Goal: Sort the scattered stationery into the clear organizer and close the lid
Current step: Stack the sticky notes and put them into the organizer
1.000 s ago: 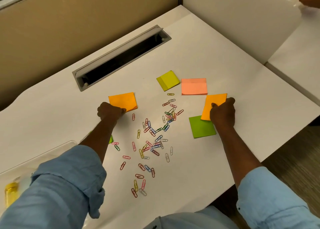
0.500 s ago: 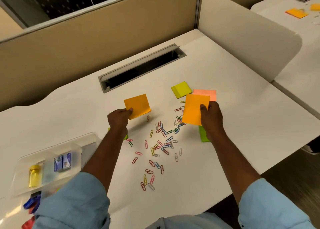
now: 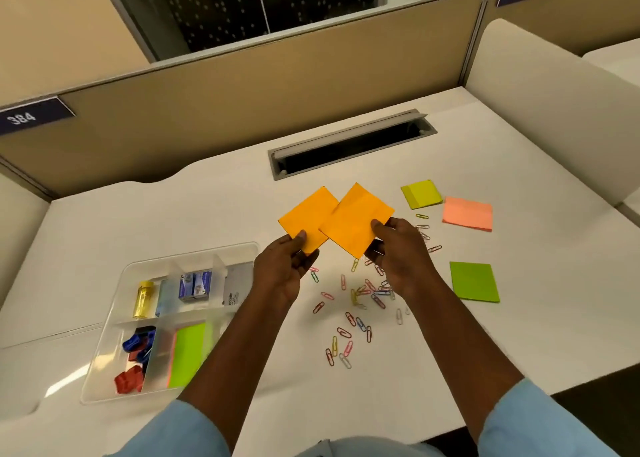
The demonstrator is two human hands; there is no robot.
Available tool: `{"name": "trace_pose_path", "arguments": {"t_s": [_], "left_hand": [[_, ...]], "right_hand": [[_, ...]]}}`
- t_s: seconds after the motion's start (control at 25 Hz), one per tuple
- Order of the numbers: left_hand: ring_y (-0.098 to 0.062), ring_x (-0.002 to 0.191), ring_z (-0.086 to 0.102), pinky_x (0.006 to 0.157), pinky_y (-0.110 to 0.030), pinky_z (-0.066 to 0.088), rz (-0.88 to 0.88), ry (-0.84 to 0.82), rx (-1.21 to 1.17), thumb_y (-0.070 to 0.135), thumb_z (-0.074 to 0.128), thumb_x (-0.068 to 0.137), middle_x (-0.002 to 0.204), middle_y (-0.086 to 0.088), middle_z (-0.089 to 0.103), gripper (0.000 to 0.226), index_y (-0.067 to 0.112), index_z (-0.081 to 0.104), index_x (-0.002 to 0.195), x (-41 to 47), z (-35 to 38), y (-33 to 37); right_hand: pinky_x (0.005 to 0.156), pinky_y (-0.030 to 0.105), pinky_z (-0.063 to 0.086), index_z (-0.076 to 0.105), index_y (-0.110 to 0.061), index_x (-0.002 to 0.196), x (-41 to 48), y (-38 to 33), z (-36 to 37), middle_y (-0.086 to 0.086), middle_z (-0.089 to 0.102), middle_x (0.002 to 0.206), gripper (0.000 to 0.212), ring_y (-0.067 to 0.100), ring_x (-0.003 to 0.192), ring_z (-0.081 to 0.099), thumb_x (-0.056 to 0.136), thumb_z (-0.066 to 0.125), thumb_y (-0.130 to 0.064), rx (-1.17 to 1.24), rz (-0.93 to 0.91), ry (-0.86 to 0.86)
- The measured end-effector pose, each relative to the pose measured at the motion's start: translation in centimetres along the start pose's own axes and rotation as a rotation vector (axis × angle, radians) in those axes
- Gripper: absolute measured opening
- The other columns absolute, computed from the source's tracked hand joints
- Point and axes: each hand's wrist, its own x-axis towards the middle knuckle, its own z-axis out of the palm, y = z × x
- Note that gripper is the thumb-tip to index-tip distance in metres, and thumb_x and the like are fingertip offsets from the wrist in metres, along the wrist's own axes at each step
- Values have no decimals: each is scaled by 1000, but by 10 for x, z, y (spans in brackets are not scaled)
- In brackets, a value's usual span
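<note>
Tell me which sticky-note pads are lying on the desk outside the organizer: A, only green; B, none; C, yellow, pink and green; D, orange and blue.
C: the yellow pad, pink pad and green pad lie on the desk; the left hand pinches one orange pad, the right hand the other orange pad.

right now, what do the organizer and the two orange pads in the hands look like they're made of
Organizer: looks like clear rigid plastic, glossy; contents show through its walls. Left orange pad, pinched by the left hand, and right orange pad, pinched by the right hand: likely paper, matte; thin, flat, no shine.
</note>
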Motion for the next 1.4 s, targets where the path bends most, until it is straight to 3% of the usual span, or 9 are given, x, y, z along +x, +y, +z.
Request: {"name": "trace_pose_path", "arguments": {"t_s": [0.32,0.72,0.92,1.04,1.16,1.28,1.4], "left_hand": [[-33,97,63,61,-35,59,175,25,50,-14,59,80,114,-10,59,57,16,48,127,-25,-43,10],[-28,91,61,67,-37,55,179,100,67,5,52,92,114,-15,58,23,10,52,115,-33,-74,19],[-29,93,61,71,-37,54,216,173,91,5,54,91,113,-16,58,20,7,55,110,-35,-84,33],[-30,103,58,80,-40,52,250,170,140,6,52,92,116,-12,58,29,5,55,122,-38,-90,38],[-26,98,60,74,-35,53,285,220,171,8,56,90,107,-7,61,18,10,60,108,-39,-93,43],[-18,82,62,68,-31,54,397,245,322,12,66,84,83,4,65,9,21,62,84,-44,-92,45],[-9,77,61,73,-34,54,459,153,499,16,67,84,81,6,65,15,28,59,79,-49,-88,40]], "right_hand": [[67,34,56,52,-8,112,-23,12,37,15,63,108,20,29,91,66,93,56,-10,13,10,-92],[59,27,55,58,-11,104,-36,27,67,11,65,104,15,24,88,66,90,61,-14,-92,-33,-134],[54,23,52,49,-17,109,-40,21,72,11,65,93,29,22,83,65,87,62,-4,-131,-116,-3],[55,27,52,56,-21,99,-45,10,71,4,58,82,22,23,79,60,86,59,-4,-508,-360,-17],[68,40,57,67,-17,92,-56,-5,75,-4,59,77,8,23,76,64,87,63,-22,-892,-529,-61],[73,35,55,67,-15,99,-70,-17,83,1,67,81,28,18,76,66,82,69,-37,-1221,-409,-250],[73,30,52,64,-13,107,-78,-14,99,6,71,90,35,18,81,68,80,72,-35,-1378,-278,-405]]}}
